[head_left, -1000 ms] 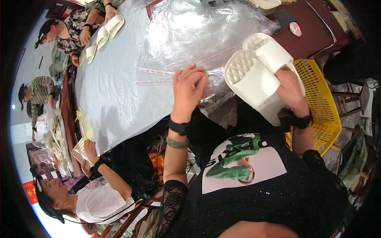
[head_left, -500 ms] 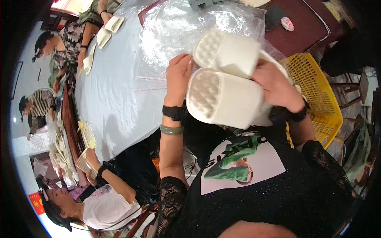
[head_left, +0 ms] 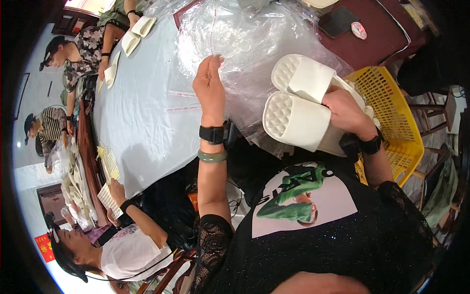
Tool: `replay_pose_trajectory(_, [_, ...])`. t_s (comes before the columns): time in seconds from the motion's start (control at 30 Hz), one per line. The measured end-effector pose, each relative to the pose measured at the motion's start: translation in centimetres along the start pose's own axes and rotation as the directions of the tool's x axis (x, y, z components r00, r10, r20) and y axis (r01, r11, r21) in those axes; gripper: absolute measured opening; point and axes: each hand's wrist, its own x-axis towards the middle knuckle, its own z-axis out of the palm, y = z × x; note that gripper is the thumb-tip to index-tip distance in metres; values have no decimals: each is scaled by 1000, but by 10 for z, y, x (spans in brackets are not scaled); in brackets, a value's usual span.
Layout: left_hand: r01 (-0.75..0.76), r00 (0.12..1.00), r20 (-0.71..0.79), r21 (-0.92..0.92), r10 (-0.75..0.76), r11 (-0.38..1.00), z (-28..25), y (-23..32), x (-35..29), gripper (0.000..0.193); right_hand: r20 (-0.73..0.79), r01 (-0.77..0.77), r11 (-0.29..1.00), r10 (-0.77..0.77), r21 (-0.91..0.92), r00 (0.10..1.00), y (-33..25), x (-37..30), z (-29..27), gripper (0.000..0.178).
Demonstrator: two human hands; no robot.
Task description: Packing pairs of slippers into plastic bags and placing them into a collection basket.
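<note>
A pair of white slippers (head_left: 306, 117) with quilted insoles is gripped in my right hand (head_left: 345, 110), thumb and fingers closed near the straps. The toe ends point left, one slipper lying alongside the other. My left hand (head_left: 210, 90) is raised to the left of them, its fingertips pinched together at the edge of a clear plastic bag (head_left: 245, 98). Loose clear film spreads between that hand and the slippers and hangs down below them. The slippers are outside the film, to its right.
A yellow plastic basket (head_left: 387, 93) stands at my right, beside a dark red surface (head_left: 377, 22). More clear bags (head_left: 274, 29) are heaped ahead on the pale-covered table (head_left: 147, 98). Co-workers sit along the left side, with white slippers (head_left: 131, 43) by one person's hands.
My right hand has drawn the slippers to the right, away from my left hand. My left hand has lifted slightly and its fingertips now show pinched at the plastic.
</note>
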Motion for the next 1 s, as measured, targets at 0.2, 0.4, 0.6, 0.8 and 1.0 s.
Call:
replay_pose_trajectory(0.2, [-134, 991, 55, 192, 126, 972, -5, -9, -5, 18, -165, 239, 929, -199, 282, 966, -53, 20, -50, 27])
replay_pose_trajectory(0.4, [190, 978, 146, -308, -151, 932, -5, -28, -9, 15, -182, 462, 864, -431, 201, 884, -75, 57, -40, 15])
replay_pose_trajectory(0.6, [431, 897, 337, -528, -285, 732, -13, -24, -14, 17, -191, 379, 910, -347, 169, 918, -69, 84, -17, 8])
replay_pose_trajectory(0.8, [398, 913, 175, -191, -368, 897, -32, 20, 28, 21, -51, -79, 995, 77, -52, 996, -20, 60, -2, 9])
replay_pose_trajectory(1.0, [355, 934, 126, -219, -335, 909, -53, 8, 54, 21, -91, -49, 998, 52, 33, 994, -23, 60, 2, 6])
